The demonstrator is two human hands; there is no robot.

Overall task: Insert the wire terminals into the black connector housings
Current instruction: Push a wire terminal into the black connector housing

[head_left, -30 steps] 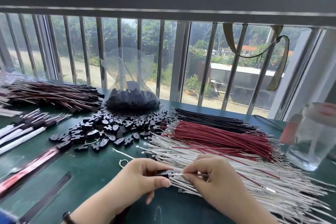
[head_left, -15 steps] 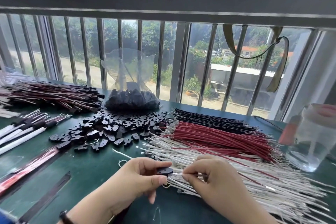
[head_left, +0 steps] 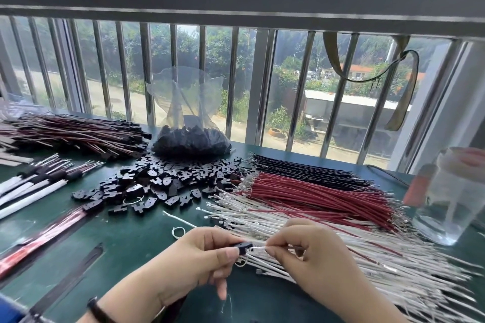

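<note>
In the head view, the left hand (head_left: 202, 257) pinched a black housing (head_left: 242, 247) between thumb and forefinger, its grip clamped on the part, low at the middle of the green surface (head_left: 126, 238). The right hand (head_left: 312, 254) pinched a white wire (head_left: 258, 247) between thumb and fingertips, grip clamped on it, with the wire's end at the housing's right side; how far the terminal sat inside could not be told. Both hands were held just above the near edge of the white wires (head_left: 367, 257), which lay fanned to the right. Behind those lay the red wires (head_left: 315, 191), and behind them the black wires (head_left: 301, 168). Loose housings (head_left: 162, 181) were heaped at the centre, in front of a clear bag (head_left: 191, 139) holding more. Finished harnesses (head_left: 78, 131) lay at far left, with white bundles (head_left: 34, 186) nearer. A clear cup (head_left: 446, 204) stood at the right edge. A dark band (head_left: 95, 309) circled the left wrist.
</note>
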